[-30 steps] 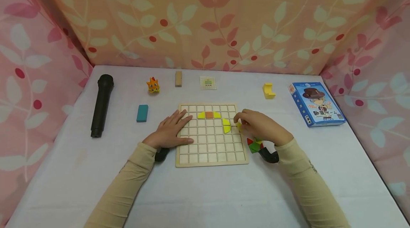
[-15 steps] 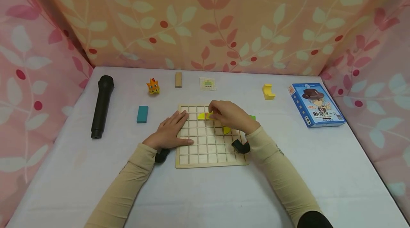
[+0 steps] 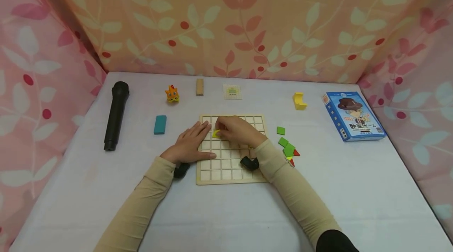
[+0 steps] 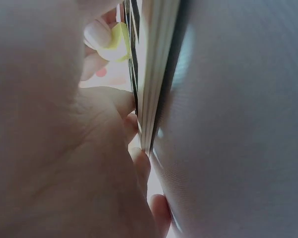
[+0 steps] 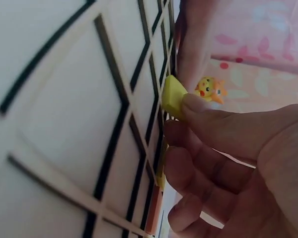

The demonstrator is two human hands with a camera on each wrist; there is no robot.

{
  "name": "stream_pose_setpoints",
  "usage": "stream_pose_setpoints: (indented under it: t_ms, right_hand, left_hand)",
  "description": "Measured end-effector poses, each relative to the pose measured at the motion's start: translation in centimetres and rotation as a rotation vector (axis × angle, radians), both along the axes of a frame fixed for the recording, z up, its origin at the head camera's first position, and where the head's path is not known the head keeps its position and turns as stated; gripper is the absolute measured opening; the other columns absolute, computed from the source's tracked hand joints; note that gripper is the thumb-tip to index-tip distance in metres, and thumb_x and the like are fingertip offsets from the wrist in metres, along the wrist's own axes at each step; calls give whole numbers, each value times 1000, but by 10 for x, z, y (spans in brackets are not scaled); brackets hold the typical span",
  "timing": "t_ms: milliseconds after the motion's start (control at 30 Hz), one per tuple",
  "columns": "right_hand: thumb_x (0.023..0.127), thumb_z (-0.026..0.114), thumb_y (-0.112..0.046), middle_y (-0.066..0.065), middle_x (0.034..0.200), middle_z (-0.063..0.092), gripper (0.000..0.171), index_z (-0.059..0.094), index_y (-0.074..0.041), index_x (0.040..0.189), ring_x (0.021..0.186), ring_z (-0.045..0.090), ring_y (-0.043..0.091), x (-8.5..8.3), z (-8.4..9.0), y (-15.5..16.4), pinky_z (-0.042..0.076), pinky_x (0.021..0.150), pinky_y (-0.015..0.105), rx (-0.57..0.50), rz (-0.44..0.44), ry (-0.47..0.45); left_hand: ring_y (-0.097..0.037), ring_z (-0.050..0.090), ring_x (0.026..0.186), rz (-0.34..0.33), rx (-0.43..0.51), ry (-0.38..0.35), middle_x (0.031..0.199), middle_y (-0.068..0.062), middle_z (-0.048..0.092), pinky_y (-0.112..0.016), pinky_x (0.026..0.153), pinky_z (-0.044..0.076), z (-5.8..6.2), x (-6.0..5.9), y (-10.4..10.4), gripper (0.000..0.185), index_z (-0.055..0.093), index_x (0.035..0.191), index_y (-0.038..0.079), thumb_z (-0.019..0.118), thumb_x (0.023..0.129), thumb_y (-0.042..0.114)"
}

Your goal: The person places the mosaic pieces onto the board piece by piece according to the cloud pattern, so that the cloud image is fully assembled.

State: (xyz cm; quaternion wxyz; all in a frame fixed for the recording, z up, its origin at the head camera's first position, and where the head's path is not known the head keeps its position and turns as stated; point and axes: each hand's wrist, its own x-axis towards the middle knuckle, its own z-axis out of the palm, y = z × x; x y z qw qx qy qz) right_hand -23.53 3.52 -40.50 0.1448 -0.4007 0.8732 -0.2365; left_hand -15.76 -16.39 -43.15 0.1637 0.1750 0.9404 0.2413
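A wooden grid board (image 3: 226, 165) lies on the table. My left hand (image 3: 187, 144) rests on its left edge, fingers spread straight. Over the upper left squares, thumb and finger of my right hand (image 3: 238, 129) pinch a yellow piece with a curved side (image 5: 174, 97), tilted at the grid lines. The same yellow piece (image 4: 120, 44) shows beside the board edge in the left wrist view. Farther along the board, the right wrist view catches part of an orange piece (image 5: 154, 210) and another yellow piece (image 5: 162, 163). My right hand and sleeve hide much of the board's upper right.
Several green pieces (image 3: 289, 149) and red triangles (image 3: 296, 153) lie right of the board. Behind stand an orange toy figure (image 3: 172, 94), a wooden block (image 3: 199, 87), a pattern card (image 3: 232, 91) and a yellow block (image 3: 299, 101). A teal block (image 3: 160, 124), black microphone (image 3: 116, 116) and blue box (image 3: 354, 116) flank it.
My right hand has moved left from the loose pieces beside the board to the upper left squares, carrying the yellow piece. The left hand has stayed on the board's edge.
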Motion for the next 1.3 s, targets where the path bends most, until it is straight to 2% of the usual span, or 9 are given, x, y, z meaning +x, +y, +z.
stream_pose_setpoints:
  t_ms: [200, 400, 700, 967, 1133, 1300]
  right_hand:
    - [93, 65, -19, -3, 87, 63, 12, 63, -11, 101, 77, 55, 11, -1, -1, -1, 47, 73, 27, 20, 24, 14]
    - [94, 63, -17, -3, 94, 66, 12, 66, -11, 104, 81, 58, 10, -2, -1, -3, 48, 78, 28, 41, 60, 11]
    - [92, 65, -20, -3, 95, 62, 12, 69, -15, 103, 80, 55, 10, -1, 1, -1, 48, 77, 27, 80, 49, 79]
    - [93, 64, -17, -3, 96, 62, 12, 69, -16, 104, 81, 55, 11, 2, 1, 1, 48, 78, 28, 71, 50, 59]
    - [93, 64, -16, -1, 99, 62, 12, 69, -14, 104, 83, 57, 12, 3, 5, 2, 49, 78, 28, 93, 68, 63]
    - [92, 65, -16, 0, 100, 62, 20, 68, -14, 112, 84, 55, 13, 2, 15, 10, 48, 80, 28, 107, 67, 72]
  left_hand:
    - [-31, -1, 148, 9, 0, -1, 162, -8, 6, -56, 115, 8, 4, 0, 1, 98, 13, 155, 10, 65, 85, 55]
    - [-31, 0, 148, 15, -3, -4, 162, -7, 7, -57, 115, 9, 8, 2, 2, 98, 13, 155, 10, 66, 85, 55]
    - [-30, 0, 148, 17, -5, -4, 162, -6, 6, -58, 114, 8, 5, 1, 2, 100, 12, 155, 12, 65, 84, 57]
    - [-31, -1, 148, 13, -3, -10, 162, -6, 6, -58, 114, 8, 3, 0, 2, 99, 12, 155, 11, 65, 84, 56]
    - [-31, -1, 148, 8, 3, -9, 162, -7, 5, -58, 114, 8, 2, 0, 2, 99, 12, 155, 11, 65, 84, 56]
    - [-32, -1, 148, 9, 0, -4, 162, -8, 7, -58, 114, 8, 3, 0, 1, 98, 12, 155, 10, 65, 85, 55]
